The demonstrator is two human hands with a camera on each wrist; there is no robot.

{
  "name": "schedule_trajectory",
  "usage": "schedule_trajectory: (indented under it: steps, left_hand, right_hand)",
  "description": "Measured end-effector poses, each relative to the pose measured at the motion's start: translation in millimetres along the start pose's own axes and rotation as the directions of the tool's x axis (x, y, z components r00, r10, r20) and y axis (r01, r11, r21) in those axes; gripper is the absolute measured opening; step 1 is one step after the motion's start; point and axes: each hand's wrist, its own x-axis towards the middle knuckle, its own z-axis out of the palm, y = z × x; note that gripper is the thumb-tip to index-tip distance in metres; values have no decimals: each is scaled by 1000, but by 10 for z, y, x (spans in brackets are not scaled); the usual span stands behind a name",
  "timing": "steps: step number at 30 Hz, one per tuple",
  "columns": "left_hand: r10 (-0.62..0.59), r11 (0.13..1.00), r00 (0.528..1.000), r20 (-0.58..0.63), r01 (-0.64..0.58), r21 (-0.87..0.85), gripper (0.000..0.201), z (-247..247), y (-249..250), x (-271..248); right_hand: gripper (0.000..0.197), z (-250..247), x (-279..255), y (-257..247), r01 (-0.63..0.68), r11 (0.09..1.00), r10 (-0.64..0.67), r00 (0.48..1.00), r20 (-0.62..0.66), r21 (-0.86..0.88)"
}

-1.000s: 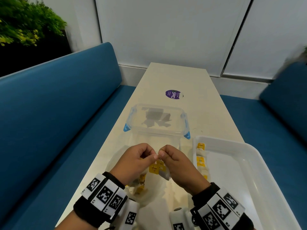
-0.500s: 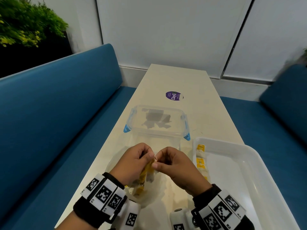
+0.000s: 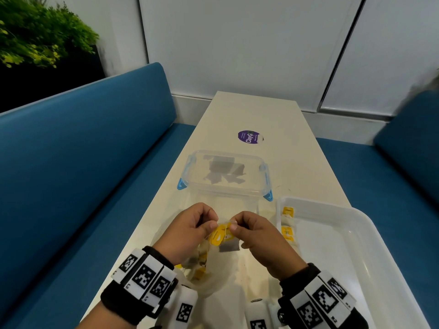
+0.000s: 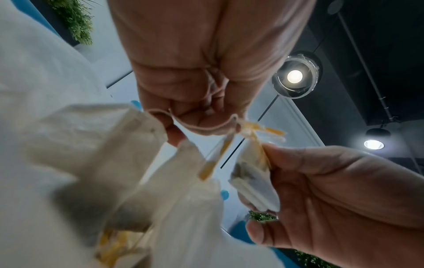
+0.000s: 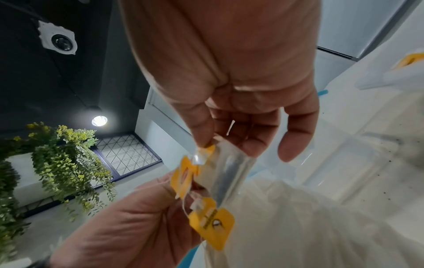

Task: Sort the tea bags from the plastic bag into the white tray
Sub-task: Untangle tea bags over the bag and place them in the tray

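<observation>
A tea bag with yellow tags is pinched between the left hand and the right hand, above the plastic bag (more bags lie inside). Other tea bags are lined along the left wall of the white tray.

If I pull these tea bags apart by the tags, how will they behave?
Probably floppy and light: the tea bag hangs limp from the right hand. The thin strings between yellow tags look tangled and may snag, so pull gently.
</observation>
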Motion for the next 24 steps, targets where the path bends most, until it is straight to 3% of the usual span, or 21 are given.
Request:
schedule_trajectory:
  steps: [7, 11, 15, 18, 20, 24]
  left_hand:
    - [-3, 984, 997, 74, 16, -178, 21, -55, 12, -14]
    - [-15, 976, 997, 74, 31, -218, 23, -67, 14, -21]
    - [-29, 972, 999, 24, 34, -231, 24, -51, 8, -27]
    - [-33, 971, 999, 6, 33, -237, 27, -44, 21, -36]
    - [-31, 977, 999, -17, 27, -214, 29, -47, 21, -35]
    - [-37, 994, 998, -59, 31, -101, 31, -72, -3, -34]
  right_hand:
    - [16, 48, 39, -16, 19, 1000, -17, 996, -86, 21]
    - [12, 48, 19, -46, 65, 997, -68, 990, -120, -32]
    - [10, 79, -39, -102, 127, 974, -175, 949, -264, -190]
    - [26, 112, -88, -170, 84, 976, -117, 981, -154, -203]
    - [22, 131, -104, -179, 41, 984, -55, 996, -76, -172]
    - [16, 118, -85, -149, 10, 993, -19, 997, -79, -113]
